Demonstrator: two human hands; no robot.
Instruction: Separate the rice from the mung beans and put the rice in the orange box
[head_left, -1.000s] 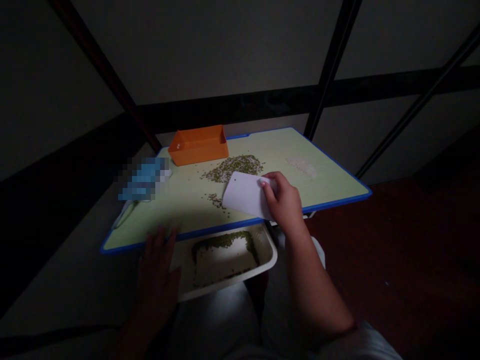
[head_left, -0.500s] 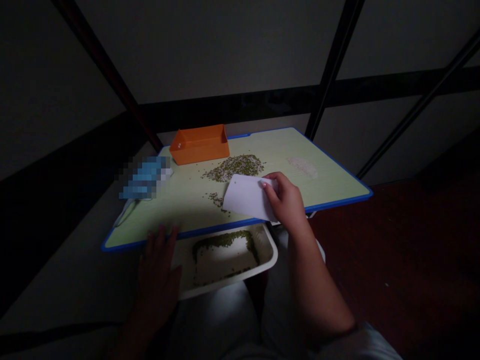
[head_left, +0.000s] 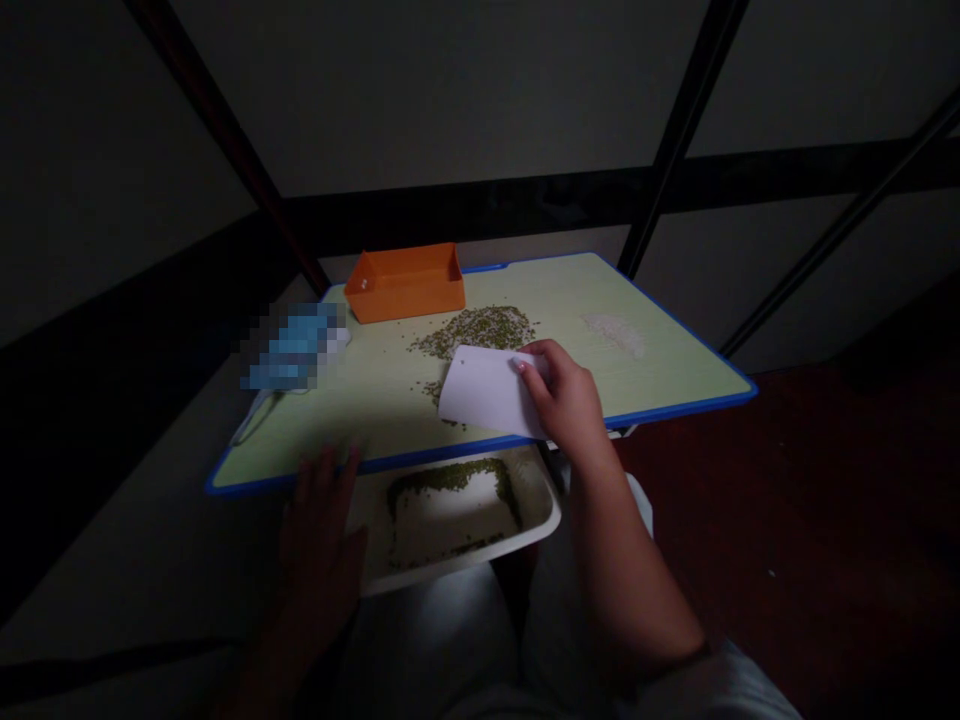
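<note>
My right hand (head_left: 568,400) pinches a white card (head_left: 487,390) between thumb and fingers. The card tilts over the front part of the table and covers part of a small scatter of green beans (head_left: 429,390). Behind it lies a larger heap of green beans mixed with pale grains (head_left: 480,330). Below the table's front edge is a white tray (head_left: 544,515), with green beans (head_left: 450,475) gathered mostly along its far side. My left hand (head_left: 322,540), dim in shadow, is at the tray's left end, fingers stretched out towards the table edge.
The pale green table (head_left: 360,400) has a blue rim. An orange open box (head_left: 409,298) stands at its back left. A blurred-out blue object (head_left: 296,345) with a white cable lies at the left edge. White rice-like grains (head_left: 615,333) form a small patch on the right.
The card in my right hand has slid slightly left, over more of the small bean scatter. The view has shifted a little; my left hand stays at the tray's end.
</note>
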